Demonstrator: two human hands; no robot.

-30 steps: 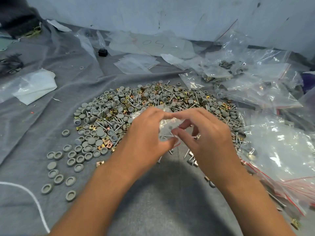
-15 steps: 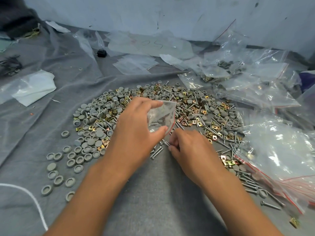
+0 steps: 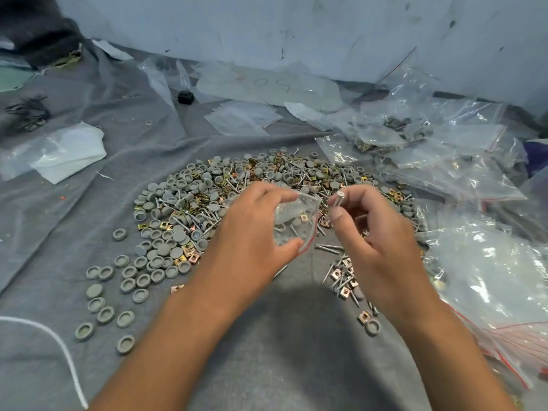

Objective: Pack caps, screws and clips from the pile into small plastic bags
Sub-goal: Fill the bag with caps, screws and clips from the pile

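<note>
1. At centre, the left hand (image 3: 255, 229) is pinching a small plastic bag (image 3: 296, 221), holding its mouth open toward three o'clock.
2. The right hand (image 3: 370, 229) is gripping screws (image 3: 338, 200), poised for dropping in.
3. The pile (image 3: 237, 191) is lying at twelve o'clock.

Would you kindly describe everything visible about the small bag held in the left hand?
The bag is small, clear, thin plastic with a red strip along its right edge, apparently a zip seal. The left hand pinches it above the pile, fingers on top, thumb below, its mouth turned toward the right hand. A few caps and at least one brass clip seem to lie inside, though some may merely show through. The right hand holds screws just beside the mouth, seemingly not touching it.
</note>
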